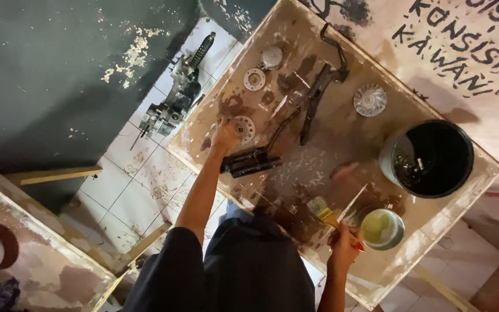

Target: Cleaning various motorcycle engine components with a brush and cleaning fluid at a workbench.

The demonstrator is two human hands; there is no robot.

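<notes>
My left hand (225,136) reaches out to a round metal disc with holes (245,128) on the stained wooden tray (434,231) and grips its edge. My right hand (343,247) holds a red-handled paintbrush (324,211) near the tray's front edge, its pale bristles pointing at the wet, dark tray floor. A small tin of greenish liquid (382,229) stands right beside the brush.
On the tray lie a black bucket (434,157), a finned round part (369,99), another disc (254,79), a round metal cap (272,56), dark lever arms (314,98) and a black block (250,163). An engine assembly (174,104) lies on the tiled floor. A second wooden tray (41,266) sits lower left.
</notes>
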